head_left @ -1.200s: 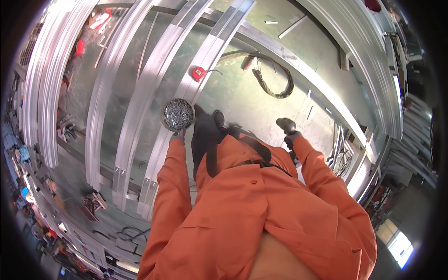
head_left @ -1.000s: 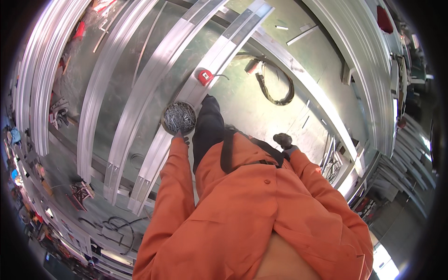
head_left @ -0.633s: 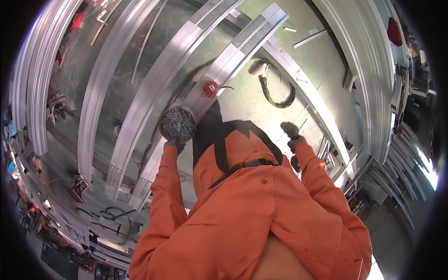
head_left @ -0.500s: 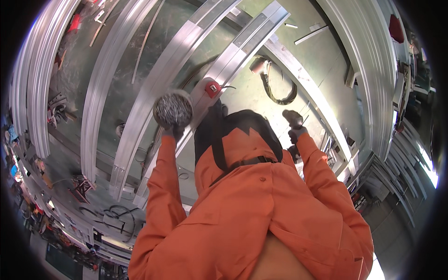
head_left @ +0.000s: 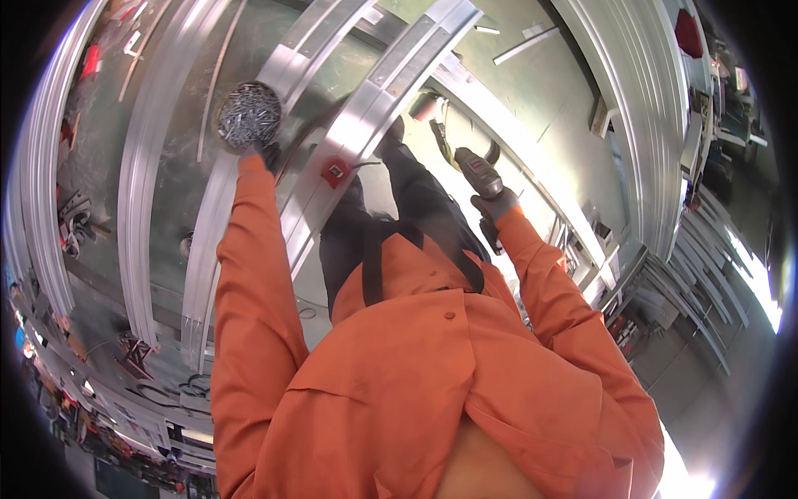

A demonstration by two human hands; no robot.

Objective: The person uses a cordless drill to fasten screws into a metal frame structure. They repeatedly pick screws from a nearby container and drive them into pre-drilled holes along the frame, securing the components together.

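Observation:
My left hand (head_left: 266,155) is closed on the near side of a round container of screws (head_left: 249,115), filled with many small silvery pieces. The container hangs over a long metal profile at the left. In my right hand (head_left: 497,205) I grip a cordless drill (head_left: 480,172) by its handle, with its body angled forward and to the left. Both hands look dark, as if gloved. Between them a red tape measure (head_left: 336,171) lies on another metal profile (head_left: 366,112).
More long profiles (head_left: 154,150) run side by side on the left, with a stack (head_left: 644,125) on the right. A bright rail (head_left: 532,150) crosses beyond the drill. A dark hose (head_left: 440,141) lies on the floor. Loose strips (head_left: 528,46) lie farther off.
My left hand has carried the container forward and left. The drill has moved forward and left with my right hand. My legs show more now, and the view has shifted.

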